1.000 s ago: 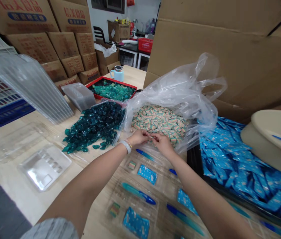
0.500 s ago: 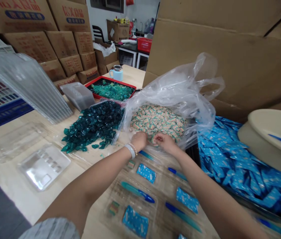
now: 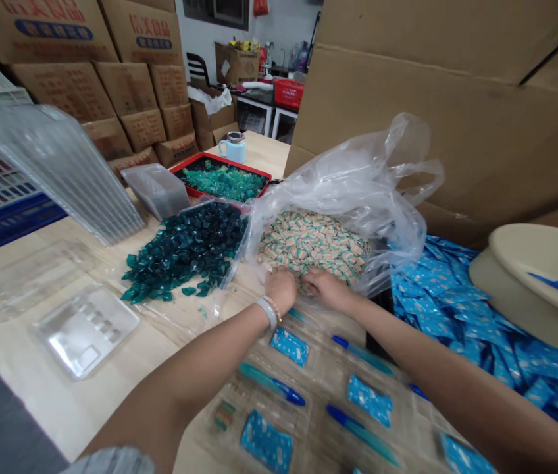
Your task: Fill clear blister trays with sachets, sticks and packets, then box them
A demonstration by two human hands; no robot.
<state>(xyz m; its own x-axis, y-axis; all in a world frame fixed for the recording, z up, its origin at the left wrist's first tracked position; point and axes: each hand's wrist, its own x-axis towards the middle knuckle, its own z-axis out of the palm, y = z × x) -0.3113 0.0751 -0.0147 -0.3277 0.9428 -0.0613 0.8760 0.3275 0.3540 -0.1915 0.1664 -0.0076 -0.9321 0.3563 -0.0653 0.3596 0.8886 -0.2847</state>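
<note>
Two hands (image 3: 281, 288) (image 3: 327, 288) at striped pieces (image 3: 314, 238), clear bag (image 3: 343, 181)

From my seat, the crinkled bag (image 3: 331, 187) at twelve o'clock is shiny clear plastic; the cardboard (image 3: 456, 99) at one looks matt, the packets (image 3: 456, 309) at two glossy, my table (image 3: 160, 336) smooth pale wood.

Grip of both hands (image 3: 280, 289) indistinct

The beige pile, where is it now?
In the head view, the beige pile lies just right of centre in the open clear bag, right of the dark teal pieces; left hand and right hand are at its near edge.
</note>
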